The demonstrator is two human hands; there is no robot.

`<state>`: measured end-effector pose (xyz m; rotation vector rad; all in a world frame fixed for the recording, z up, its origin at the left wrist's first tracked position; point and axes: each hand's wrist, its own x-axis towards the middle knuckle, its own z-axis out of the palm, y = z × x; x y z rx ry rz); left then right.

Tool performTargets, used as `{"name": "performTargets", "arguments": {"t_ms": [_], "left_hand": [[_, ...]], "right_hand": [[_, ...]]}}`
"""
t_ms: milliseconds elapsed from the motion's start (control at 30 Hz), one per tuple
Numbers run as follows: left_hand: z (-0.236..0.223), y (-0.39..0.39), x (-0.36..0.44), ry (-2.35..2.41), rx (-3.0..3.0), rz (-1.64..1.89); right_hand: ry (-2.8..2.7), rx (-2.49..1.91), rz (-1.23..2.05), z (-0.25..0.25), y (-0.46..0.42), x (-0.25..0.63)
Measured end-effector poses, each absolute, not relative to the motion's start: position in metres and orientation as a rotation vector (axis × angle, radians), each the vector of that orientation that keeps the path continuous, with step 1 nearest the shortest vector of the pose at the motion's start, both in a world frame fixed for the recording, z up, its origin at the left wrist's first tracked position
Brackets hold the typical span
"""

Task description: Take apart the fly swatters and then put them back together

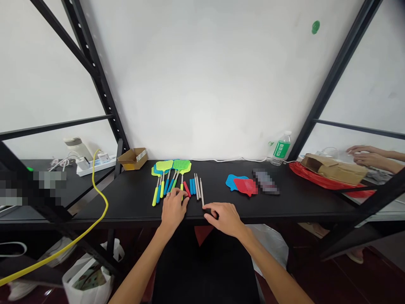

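Black tabletop (133, 200): left hand (173, 205) at red handle (187, 188), right hand (224, 217) at rod (201, 190) end; finger clamping cannot be determined. Blue handles (193, 186) lie between; red swatter head (245, 186) beyond right fingertips (206, 206).

"What colours are the swatters (165, 165)?"
"Yellow, green and blue."
"And the loose handles (191, 186)?"
"Red and blue."
"The rods (198, 188)?"
"Silvery grey."
"The loose swatter heads (246, 187)?"
"Blue, and red with pale lines. The table (284, 200) is black."

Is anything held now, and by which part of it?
The right hand is at the near end of the rightmost grey rod; whether it grips cannot be told. The left hand is by the red handle; a hold there is also unclear.
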<state>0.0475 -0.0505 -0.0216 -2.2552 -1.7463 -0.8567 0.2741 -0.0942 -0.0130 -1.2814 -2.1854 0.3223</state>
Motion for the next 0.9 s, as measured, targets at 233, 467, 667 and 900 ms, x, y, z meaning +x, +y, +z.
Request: {"name": "performTargets", "arguments": {"t_ms": [233, 467, 667, 900], "left_hand": [[-0.025, -0.0489, 0.0468, -1.782, -2.255, -0.862], [-0.0176, -0.0509, 0.0499, -1.876, -2.237, -0.659], [-0.0197, -0.052, 0.0497, -1.812, -2.247, -0.635], [-0.0172, -0.0522, 0.0459, -1.986, -2.291, -0.957]], "right_hand": [[-2.166, -1.326, 0.315, -0.0126, -0.0943, 0.2721], [-2.148, -1.404, 0.29, -0.0172, -0.09, 0.2716], [-2.156, -1.396, 0.282, -0.0161, -0.0913, 0.2714], [-2.148, -1.44, 0.308, -0.0142, -0.0902, 0.2707]]}}
